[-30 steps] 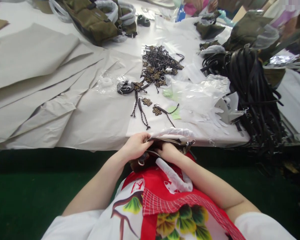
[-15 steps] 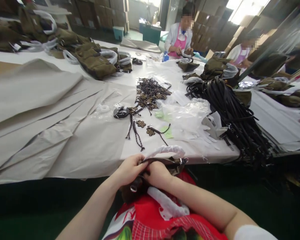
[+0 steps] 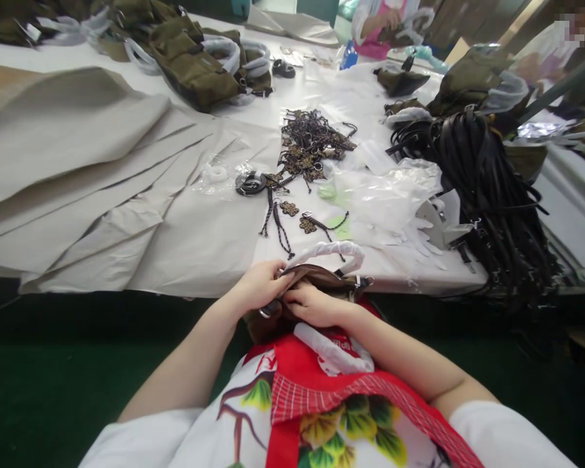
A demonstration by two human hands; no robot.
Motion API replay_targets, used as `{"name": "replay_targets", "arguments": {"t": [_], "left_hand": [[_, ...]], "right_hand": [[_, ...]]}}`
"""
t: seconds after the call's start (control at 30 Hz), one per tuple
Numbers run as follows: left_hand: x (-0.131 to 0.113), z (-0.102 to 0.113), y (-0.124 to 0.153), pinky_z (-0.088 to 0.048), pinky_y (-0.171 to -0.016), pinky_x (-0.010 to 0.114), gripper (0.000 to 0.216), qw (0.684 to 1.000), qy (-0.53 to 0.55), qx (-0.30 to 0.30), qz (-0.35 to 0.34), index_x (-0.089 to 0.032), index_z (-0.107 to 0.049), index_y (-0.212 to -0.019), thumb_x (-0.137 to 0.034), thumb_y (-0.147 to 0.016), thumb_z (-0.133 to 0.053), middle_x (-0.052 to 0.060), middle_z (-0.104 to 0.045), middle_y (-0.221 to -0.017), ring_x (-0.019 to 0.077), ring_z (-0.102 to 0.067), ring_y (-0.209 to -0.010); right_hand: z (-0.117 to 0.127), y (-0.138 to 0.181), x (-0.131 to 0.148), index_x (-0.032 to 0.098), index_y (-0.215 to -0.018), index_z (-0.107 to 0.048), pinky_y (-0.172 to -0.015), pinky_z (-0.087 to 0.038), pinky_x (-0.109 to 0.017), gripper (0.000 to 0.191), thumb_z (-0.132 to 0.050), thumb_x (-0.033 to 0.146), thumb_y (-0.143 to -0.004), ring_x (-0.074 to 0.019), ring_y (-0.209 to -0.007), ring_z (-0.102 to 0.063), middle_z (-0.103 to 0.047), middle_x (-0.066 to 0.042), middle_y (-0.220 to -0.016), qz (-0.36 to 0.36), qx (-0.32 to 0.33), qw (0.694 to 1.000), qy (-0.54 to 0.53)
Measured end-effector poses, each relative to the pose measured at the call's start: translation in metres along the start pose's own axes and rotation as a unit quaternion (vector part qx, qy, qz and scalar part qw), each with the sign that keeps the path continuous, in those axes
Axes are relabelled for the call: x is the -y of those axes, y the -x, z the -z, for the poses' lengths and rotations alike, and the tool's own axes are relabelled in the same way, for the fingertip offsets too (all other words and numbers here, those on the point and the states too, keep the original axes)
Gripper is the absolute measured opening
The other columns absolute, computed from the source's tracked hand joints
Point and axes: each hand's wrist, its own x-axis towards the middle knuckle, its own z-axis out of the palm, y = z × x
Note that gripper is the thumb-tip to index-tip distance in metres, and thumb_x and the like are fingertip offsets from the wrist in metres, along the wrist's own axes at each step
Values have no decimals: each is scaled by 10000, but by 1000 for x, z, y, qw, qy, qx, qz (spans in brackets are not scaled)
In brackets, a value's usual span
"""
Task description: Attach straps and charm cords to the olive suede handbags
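Observation:
A dark brown handbag [image 3: 322, 281] rests in my lap against the table's near edge. Its two handles [image 3: 327, 250] are wrapped in white foam. My left hand [image 3: 260, 286] is closed on the bag's rim at the left, by a metal ring. My right hand [image 3: 314, 305] lies curled on the bag's top, fingers pressed at the opening next to the left hand. Just beyond the bag, braided cord charms [image 3: 292, 211] with flower-shaped tags lie on the table.
Grey paper sheets [image 3: 88, 169] cover the table's left. A heap of charms [image 3: 312, 140], plastic bags [image 3: 385, 192] and a pile of black straps [image 3: 487, 182] lie to the right. Olive bags [image 3: 195, 58] sit at the back. Other people [image 3: 385, 23] work at the far end.
The view tilted up and back down. My right hand came up out of the bag's opening and now lies on its top. My left hand kept its hold on the rim.

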Motion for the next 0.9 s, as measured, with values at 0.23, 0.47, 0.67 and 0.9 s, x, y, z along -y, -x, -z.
{"name": "replay_targets", "arguments": {"t": [0.23,0.47,0.67,0.9], "left_hand": [[-49,6,37,-461,-937,375,437,971,-185,-128,-75,-176,-544,-1291,-286,-868,-554,100,-694,-1088,262,-633,-1023],[-48,-19,34,-101,-1217,533,533,970,-172,-125,-122,-174,-529,-1279,-61,-759,-485,85,-694,-1194,233,-621,-1135],[-34,-21,23,-169,-1209,533,395,984,-80,-121,-106,-219,-577,-1233,-221,-840,-532,79,-644,-1304,242,-581,-1218],[-20,-19,15,-447,-1064,430,296,987,-53,-77,-131,-228,-693,-1044,-376,-909,-476,89,-650,-1283,255,-598,-1186]], "right_hand": [[12,-1,7,173,-884,-717,-879,-462,-322,213,-514,118,-851,-197,-906,-642,-729,-55,-923,-53,-60,995,-61],[30,5,1,174,-679,-612,-734,-456,-279,215,-479,181,-847,-162,-728,-592,-653,-17,-736,-148,-151,970,-120],[42,13,4,180,-651,-563,-667,-417,-241,209,-459,173,-833,-129,-651,-537,-583,24,-657,-147,-179,955,-187],[47,15,18,169,-644,-616,-614,-373,-226,232,-494,164,-842,-120,-625,-527,-577,27,-619,-191,-141,962,-135]]}}
